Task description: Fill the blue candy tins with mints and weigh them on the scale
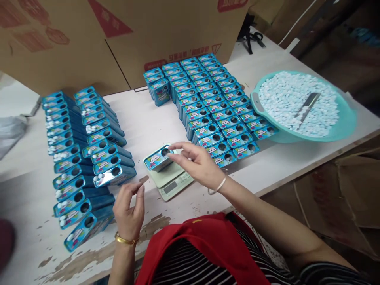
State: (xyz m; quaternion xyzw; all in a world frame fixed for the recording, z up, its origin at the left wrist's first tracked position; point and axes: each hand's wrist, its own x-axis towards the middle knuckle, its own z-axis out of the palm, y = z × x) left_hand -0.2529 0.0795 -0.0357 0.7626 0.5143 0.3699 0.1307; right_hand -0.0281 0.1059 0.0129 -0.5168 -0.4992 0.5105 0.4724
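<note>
A blue tin (156, 159) with a round hole in its top stands on a small pale green scale (173, 186). My right hand (196, 162) is at that tin's hole, thumb and index finger almost together; a small white piece shows by its curled fingers, and what the fingertips hold is too small to make out. My left hand (130, 206) hovers over the table in front of the scale, thumb and fingertips drawn together, with anything between them hidden. Just beyond it stands the nearest tin of the left group (114, 176), with white candies on its top.
Rows of blue tins (208, 105) fill the middle right, and two columns of tins (65, 162) stand at left, many with candies on top. A turquoise basin (347, 118) of pale candies holds a metal scoop (308, 105). Behind is a large cardboard box (166, 31); scissors (255, 38) lie far right.
</note>
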